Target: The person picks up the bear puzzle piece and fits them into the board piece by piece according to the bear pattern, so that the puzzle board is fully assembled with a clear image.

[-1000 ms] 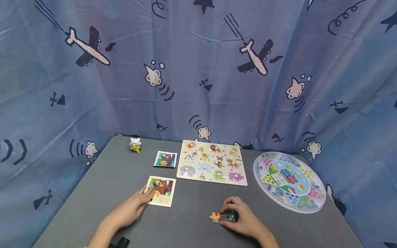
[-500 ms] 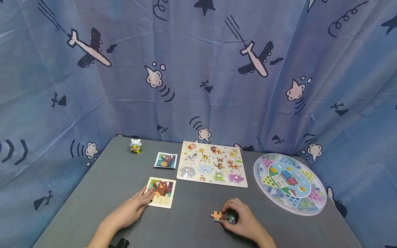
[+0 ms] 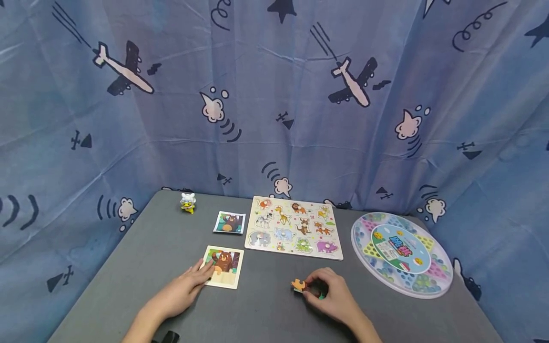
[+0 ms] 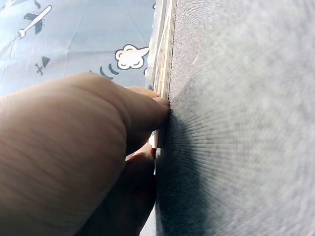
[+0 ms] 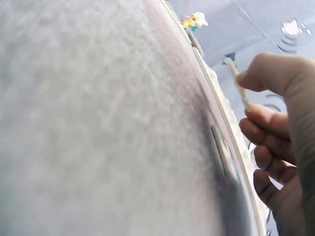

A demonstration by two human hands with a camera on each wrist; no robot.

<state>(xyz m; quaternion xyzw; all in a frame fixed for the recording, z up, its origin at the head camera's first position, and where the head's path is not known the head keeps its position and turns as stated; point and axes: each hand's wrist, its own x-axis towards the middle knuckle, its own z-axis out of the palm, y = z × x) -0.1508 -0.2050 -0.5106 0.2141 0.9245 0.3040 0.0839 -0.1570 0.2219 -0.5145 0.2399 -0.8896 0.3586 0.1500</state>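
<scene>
My left hand (image 3: 184, 288) rests on the left edge of a wooden jigsaw board (image 3: 230, 281) with a bear picture, partly filled, its lower part bare wood. In the left wrist view the thumb (image 4: 147, 110) touches the board's side. Right of the board, my right hand (image 3: 332, 293) pinches an orange and dark jigsaw piece (image 3: 298, 285) between thumb and index finger. That jigsaw piece (image 5: 237, 83) is seen nearly edge-on in the right wrist view, off the table. At least one more jigsaw piece (image 5: 220, 150) lies on the table beneath the hand, largely hidden in the head view.
A bear picture card (image 3: 229, 223) lies behind the jigsaw board. Beyond are an animal peg puzzle (image 3: 270, 252) and a round, colourful game board (image 3: 364, 262) at the right. A small white and yellow figurine (image 3: 188, 203) stands at the back left. A patterned curtain (image 3: 257, 119) surrounds the table.
The right hand's fingers have lifted and tilted the orange jigsaw piece, which lay flat before. The left hand has stayed on the jigsaw board.
</scene>
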